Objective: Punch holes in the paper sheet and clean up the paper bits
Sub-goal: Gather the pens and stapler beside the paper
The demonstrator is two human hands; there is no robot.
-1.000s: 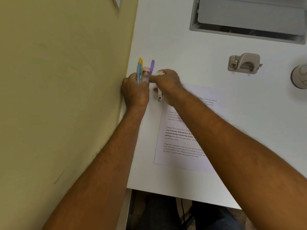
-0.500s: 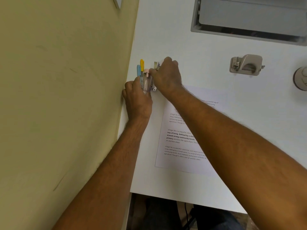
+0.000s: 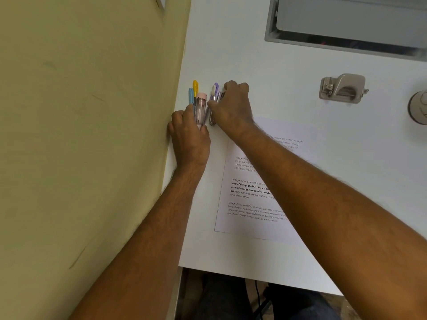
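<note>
A printed paper sheet [image 3: 251, 199] lies on the white desk [image 3: 277, 72], partly under my right forearm. The grey hole punch [image 3: 342, 88] stands alone at the right, away from both hands. My left hand [image 3: 189, 137] rests at the desk's left edge, fingers around a pink-capped clear tube [image 3: 200, 108] beside blue and yellow pens [image 3: 193, 93]. My right hand [image 3: 231, 107] is closed on a small metal stapler-like tool [image 3: 213, 112] next to a purple pen [image 3: 215, 90].
A yellow-green wall [image 3: 87, 135] borders the desk on the left. A grey recessed cable tray [image 3: 346, 26] sits at the back. A round grey object [image 3: 419, 107] is cut off at the right edge. The desk's front edge [image 3: 254, 276] is near my legs.
My right hand has moved the small metal tool from the paper's top corner up beside the pens. The purple pen shows again. My left hand stayed by the pen group.
</note>
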